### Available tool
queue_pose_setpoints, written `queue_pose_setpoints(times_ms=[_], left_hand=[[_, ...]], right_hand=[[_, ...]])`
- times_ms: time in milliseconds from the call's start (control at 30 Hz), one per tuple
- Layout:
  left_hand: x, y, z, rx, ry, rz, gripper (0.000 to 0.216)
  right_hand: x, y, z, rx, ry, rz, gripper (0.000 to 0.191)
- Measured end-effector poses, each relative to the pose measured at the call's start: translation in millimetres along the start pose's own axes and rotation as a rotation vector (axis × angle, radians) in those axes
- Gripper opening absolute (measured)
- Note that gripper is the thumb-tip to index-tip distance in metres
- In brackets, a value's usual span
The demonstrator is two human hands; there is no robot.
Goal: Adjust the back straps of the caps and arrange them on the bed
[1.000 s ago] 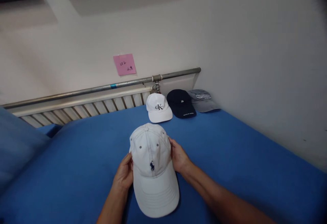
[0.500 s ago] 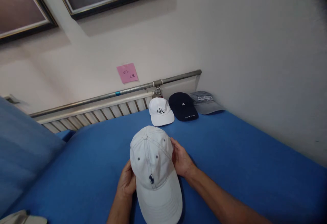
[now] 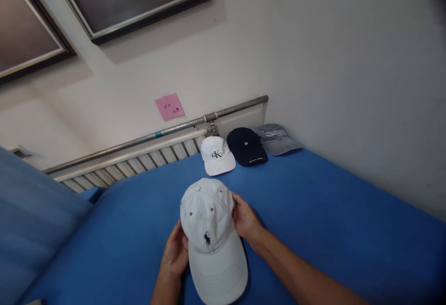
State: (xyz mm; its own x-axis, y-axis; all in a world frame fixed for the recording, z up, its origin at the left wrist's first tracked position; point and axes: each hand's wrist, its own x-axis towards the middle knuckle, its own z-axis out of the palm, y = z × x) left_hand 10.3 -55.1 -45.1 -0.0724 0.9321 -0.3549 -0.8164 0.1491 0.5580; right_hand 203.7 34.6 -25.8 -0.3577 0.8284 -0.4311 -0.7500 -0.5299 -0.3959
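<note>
Between my two hands is a pale baseball cap (image 3: 209,230) with a small dark horse-and-rider emblem, its brim toward me. My left hand (image 3: 176,251) grips the cap's left side, and my right hand (image 3: 245,217) grips its right side; some fingertips are hidden behind the crown. Beyond it, a white cap (image 3: 216,156) with dark letters, a navy cap (image 3: 246,146) and a grey cap (image 3: 277,139) sit side by side at the far end of the blue-covered surface (image 3: 132,221).
A metal pipe (image 3: 181,126) and a white radiator (image 3: 156,160) run along the wall behind. Above the pipe is a pink note (image 3: 169,106), with framed pictures (image 3: 139,22) higher up. A blue curtain (image 3: 35,221) hangs at left; the wall bounds the right side.
My view has shifted slightly, and the held cap appears a little lower at its crown and more upright. Both hands keep hold of it. The light cap at the lower left has nearly left the view.
</note>
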Motion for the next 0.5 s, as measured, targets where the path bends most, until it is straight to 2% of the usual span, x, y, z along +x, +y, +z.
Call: queue_pose_setpoints(times_ms=[167, 367, 500], left_hand=[[-17, -12, 2, -0.012, -0.085, -0.047, 0.03], [-37, -31, -6, -0.025, -0.06, -0.122, 0.021], [-35, -27, -21, -0.014, 0.01, -0.044, 0.037]], right_hand=[[4, -11, 3, 0.025, 0.013, -0.035, 0.019], [22, -11, 9, 0.052, 0.024, -0.048, 0.018], [36, 2, 29, 0.075, 0.014, -0.055, 0.016]])
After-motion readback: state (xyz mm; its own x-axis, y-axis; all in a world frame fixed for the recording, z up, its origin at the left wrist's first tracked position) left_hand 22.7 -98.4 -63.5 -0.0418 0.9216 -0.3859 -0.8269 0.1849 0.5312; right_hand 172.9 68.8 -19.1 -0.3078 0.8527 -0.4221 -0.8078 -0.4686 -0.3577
